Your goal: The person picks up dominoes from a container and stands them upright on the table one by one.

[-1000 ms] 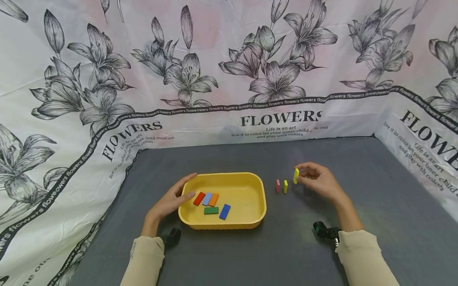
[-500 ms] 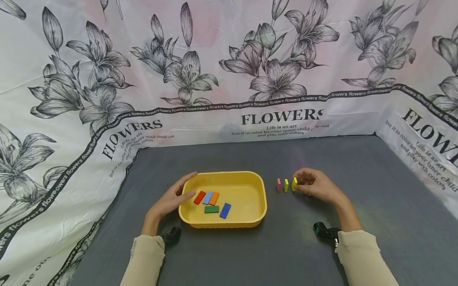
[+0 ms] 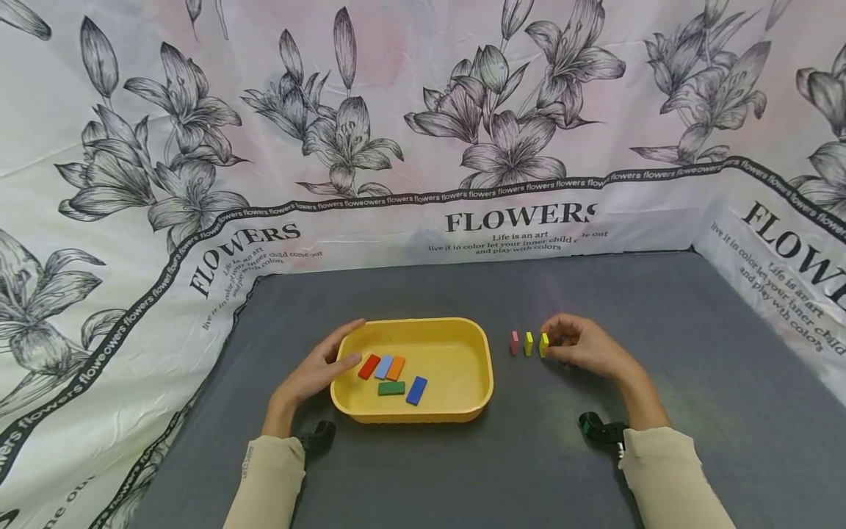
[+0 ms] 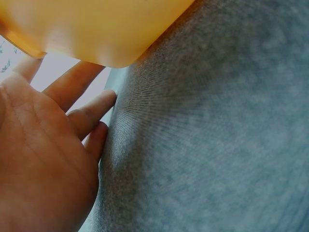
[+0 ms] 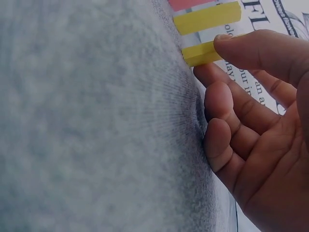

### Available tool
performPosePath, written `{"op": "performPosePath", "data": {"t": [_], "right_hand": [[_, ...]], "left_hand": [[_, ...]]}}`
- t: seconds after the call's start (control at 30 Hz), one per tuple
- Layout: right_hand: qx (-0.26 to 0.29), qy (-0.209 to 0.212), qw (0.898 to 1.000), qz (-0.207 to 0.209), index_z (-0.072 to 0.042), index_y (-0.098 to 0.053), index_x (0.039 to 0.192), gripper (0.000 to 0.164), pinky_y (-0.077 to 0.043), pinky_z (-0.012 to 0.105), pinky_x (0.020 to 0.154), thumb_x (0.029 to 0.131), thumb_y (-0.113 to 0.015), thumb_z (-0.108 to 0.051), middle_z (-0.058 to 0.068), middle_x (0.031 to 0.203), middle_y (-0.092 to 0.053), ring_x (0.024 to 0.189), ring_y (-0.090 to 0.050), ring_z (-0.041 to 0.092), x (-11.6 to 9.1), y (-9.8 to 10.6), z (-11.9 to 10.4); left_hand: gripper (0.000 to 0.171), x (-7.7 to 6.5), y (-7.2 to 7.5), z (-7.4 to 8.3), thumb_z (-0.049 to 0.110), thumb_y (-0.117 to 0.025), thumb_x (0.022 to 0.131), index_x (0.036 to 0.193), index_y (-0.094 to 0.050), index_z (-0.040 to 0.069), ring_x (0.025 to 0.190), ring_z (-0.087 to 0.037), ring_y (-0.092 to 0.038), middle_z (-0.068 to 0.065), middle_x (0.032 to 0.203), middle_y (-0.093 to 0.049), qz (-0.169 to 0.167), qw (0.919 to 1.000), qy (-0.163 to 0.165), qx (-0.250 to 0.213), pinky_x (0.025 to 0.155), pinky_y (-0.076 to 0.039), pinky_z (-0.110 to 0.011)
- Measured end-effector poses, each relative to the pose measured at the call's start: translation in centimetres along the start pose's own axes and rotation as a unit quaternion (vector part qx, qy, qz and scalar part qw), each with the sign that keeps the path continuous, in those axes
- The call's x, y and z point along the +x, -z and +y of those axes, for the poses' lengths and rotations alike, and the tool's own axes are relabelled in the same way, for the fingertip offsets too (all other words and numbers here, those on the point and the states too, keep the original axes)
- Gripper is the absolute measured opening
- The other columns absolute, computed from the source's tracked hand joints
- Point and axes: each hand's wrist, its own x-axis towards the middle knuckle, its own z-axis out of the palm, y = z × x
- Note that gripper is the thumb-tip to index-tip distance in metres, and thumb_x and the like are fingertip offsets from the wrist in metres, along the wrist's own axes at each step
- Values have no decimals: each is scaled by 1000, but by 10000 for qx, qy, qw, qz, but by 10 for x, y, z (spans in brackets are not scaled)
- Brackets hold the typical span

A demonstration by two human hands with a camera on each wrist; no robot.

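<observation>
My left hand (image 3: 322, 365) holds the left end of a shallow yellow plastic tub (image 3: 456, 367), thumb over the rim and fingers along the outside. In the left wrist view, the tub's underside (image 4: 106, 29) shows above the outstretched fingers. With thumb and fingertips, my right hand (image 3: 584, 345) pinches a yellow block (image 3: 543, 345) standing on end on the table. Left of it in the head view, a second yellow block (image 3: 528, 344) and a pink block (image 3: 514, 343) also stand upright, spaced apart in a row.
Inside the tub lie red (image 3: 369, 366), light blue (image 3: 383, 366), orange (image 3: 395, 368), green (image 3: 391, 388) and dark blue (image 3: 416, 391) blocks. A dark grey cloth (image 3: 463, 470) covers the table. Flower-printed fabric (image 3: 396, 162) closes off the back and sides.
My right hand has brought its yellow block down and slightly left, to stand beside the other two. The left hand and the tub have stayed in place.
</observation>
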Motion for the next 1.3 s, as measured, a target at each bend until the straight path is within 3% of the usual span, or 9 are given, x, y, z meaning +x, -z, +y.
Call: {"op": "performPosePath", "data": {"t": [0.5, 0.63, 0.8, 1.07, 1.17, 1.3], "right_hand": [[-6, -22, 10000, -68, -1, -62, 117, 33, -52, 31, 59, 88, -77, -7, 22, 108, -68, 74, -62, 13, 2, -1, 1], [-297, -56, 9995, -26, -2, -61, 124, 41, -53, 31, 64, 88, -79, -13, 22, 116, -66, 79, -63, 17, 1, 2, -2], [-761, 22, 9969, 222, -7, -60, 132, 50, -51, 30, 62, 87, -81, -19, 20, 121, -66, 71, -58, 18, 3, 4, -15], [-1363, 542, 9877, 551, -12, -64, 128, 46, -48, 28, 57, 87, -82, -19, 20, 120, -68, 64, -52, 15, 8, -11, -57], [-1460, 953, 9827, 629, -14, -67, 125, 42, -46, 26, 57, 86, -83, -16, 14, 116, -71, 61, -49, 11, 12, -28, -71], [-1600, 1540, 9741, 416, -14, -71, 119, 35, -48, 26, 61, 86, -82, -13, 7, 110, -71, 66, -52, 13, 18, -60, -88]], "left_hand": [[64, -2, -1, 0, 36, -62, 101, 158, -34, 36, 144, -34, -42, -3, 166, -31, -1, 9999, 106, -93, 116, -42, -55], [64, -2, 0, 0, 35, -62, 101, 158, -33, 35, 144, -33, -43, -3, 166, -32, -6, 9999, 100, -55, 116, -42, -54], [64, 1, 0, 1, 33, -60, 103, 160, -32, 31, 144, -36, -42, -6, 167, -30, -42, 10000, 7, -18, 116, -40, -56], [64, 3, 1, 2, 33, -60, 102, 160, -32, 31, 145, -36, -41, -6, 167, -29, -42, 10000, 57, -33, 117, -39, -56], [64, 3, 1, 1, 35, -60, 102, 160, -32, 32, 145, -36, -40, -5, 167, -29, -54, 9999, 76, -39, 118, -38, -56], [64, 2, 0, -1, 36, -60, 102, 159, -32, 33, 146, -36, -39, -5, 168, -29, -61, 9999, 92, -62, 118, -37, -58]]}}
